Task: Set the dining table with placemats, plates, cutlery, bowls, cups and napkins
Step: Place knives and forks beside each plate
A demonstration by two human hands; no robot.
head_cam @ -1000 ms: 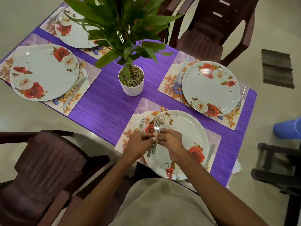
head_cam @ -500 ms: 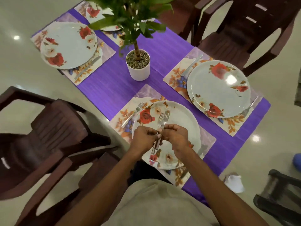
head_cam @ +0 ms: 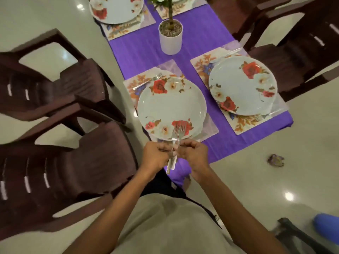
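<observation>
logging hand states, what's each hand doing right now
Left hand: closed, pinching the forks.
Right hand: closed, pinching the same forks.

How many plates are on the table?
3 show: one nearest the hands, one to its right, and one at the top left, cut off by the frame. More may lie beyond the top edge.

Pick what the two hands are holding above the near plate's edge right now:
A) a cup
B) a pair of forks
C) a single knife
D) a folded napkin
B: the left hand and right hand together pinch the forks, two sets of tines showing side by side over the near plate.
</observation>
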